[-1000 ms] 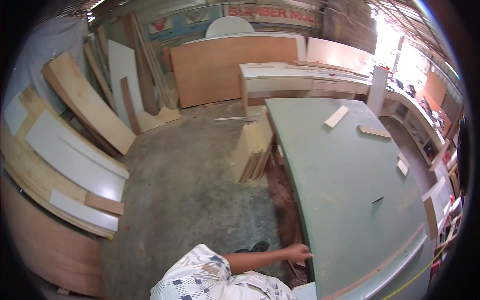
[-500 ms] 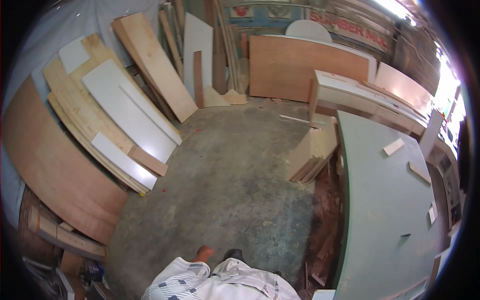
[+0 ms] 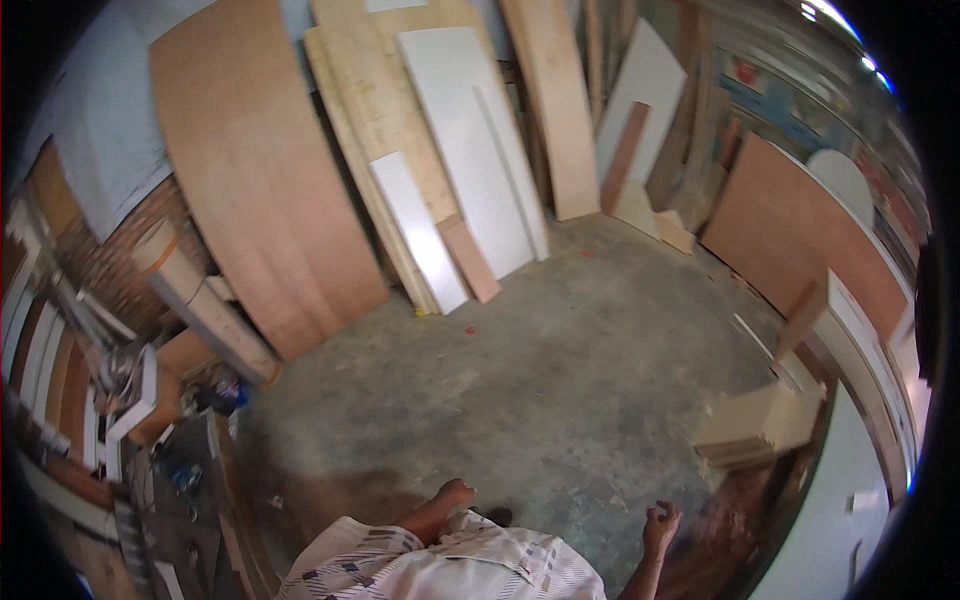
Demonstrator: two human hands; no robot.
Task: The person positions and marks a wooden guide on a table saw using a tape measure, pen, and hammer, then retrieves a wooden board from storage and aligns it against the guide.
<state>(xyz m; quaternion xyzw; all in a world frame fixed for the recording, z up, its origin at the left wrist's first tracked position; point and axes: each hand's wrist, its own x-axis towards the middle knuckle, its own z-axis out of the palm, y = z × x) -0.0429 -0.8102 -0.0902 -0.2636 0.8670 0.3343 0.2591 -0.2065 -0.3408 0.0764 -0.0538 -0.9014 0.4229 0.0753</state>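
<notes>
My left hand (image 3: 456,492) hangs in front of my body, its fingers curled in, with nothing visible in it. Off to the right, my right hand (image 3: 662,524) is raised over the floor with its fingers loosely bent inward, also holding nothing that shows. Neither touches a board. Nearest to my right hand is a stack of short light boards (image 3: 760,424) standing on the floor. Beyond both hands, a narrow white board (image 3: 420,232) and a short brown strip (image 3: 468,260) lean with larger panels.
A tall brown plywood sheet (image 3: 255,170) and a wide white panel (image 3: 470,150) lean at the back. A pale green tabletop (image 3: 835,500) stands at right. Left are a rolled or curved tan piece (image 3: 205,300) and clutter. Concrete floor (image 3: 540,370) lies between.
My view has swung left, so the leaning panels now sit nearer the middle and the green tabletop is mostly out at the right edge. My right hand has come into view.
</notes>
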